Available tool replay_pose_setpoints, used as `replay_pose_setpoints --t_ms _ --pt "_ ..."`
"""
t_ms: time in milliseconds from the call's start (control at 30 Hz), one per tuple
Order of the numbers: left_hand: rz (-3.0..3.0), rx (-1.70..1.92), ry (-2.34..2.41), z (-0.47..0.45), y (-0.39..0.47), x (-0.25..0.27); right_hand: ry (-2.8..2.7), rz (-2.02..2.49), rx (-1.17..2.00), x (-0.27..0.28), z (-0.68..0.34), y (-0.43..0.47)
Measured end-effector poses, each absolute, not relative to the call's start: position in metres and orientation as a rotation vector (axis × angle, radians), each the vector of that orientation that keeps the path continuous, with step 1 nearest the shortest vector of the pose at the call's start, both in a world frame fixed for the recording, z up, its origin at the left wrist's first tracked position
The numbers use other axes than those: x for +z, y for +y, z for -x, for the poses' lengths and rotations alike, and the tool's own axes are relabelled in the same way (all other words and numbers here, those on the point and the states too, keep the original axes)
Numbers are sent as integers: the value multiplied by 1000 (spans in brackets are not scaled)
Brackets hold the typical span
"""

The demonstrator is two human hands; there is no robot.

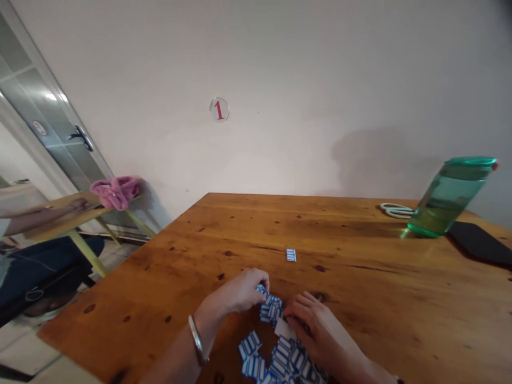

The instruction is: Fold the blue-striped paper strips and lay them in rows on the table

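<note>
My left hand (248, 289) is closed, with thumb and fingertips pinching a small blue-and-white striped card (261, 290) at the top of a heap. Curled inward, my right hand (316, 325) rests against the right side of that heap; what its fingers hold, if anything, is hidden. A plain white card (283, 328) lies by its fingertips. Below and between my hands spreads a loose pile of striped cards (282, 357), partly covered by the right hand and cut off at the lower edge. One striped card (291, 255) lies apart, farther back.
The wooden table (248, 224) reaches a white wall. On its right stand a green water bottle (450, 197), a white cable (396, 210) and a black flat object (482, 244). At left, a smaller table (64, 221) holds a pink cloth (116, 192).
</note>
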State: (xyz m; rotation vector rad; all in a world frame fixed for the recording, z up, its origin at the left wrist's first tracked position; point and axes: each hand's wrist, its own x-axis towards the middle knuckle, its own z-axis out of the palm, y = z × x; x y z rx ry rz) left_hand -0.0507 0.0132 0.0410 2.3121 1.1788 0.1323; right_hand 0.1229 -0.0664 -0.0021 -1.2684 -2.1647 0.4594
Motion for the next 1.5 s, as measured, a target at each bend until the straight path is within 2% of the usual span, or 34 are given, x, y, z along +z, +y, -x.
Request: replay_pose_setpoints --t_ms 100,233,400,533,1000,1333,1500 --pt "-2199 301 1179 38 13 38 -1923 1311 551 -7 -130 -61" --pt "-1675 561 1110 18 11 24 -1569 1358 733 -15 -138 -53" --pt "-1260 632 955 4 1 9 -1305 1299 903 -14 -138 -50" --pt "-1170 682 900 -1 -5 4 -1251 1139 1118 -10 -134 -52" --pt "-1037 691 745 -4 -15 7 -1269 1315 865 -10 -142 -41" --pt "-934 839 939 -3 -7 6 -851 1167 1091 -10 -149 -39" --pt "-898 928 966 -3 -6 6 -948 1131 1143 -13 -138 -44"
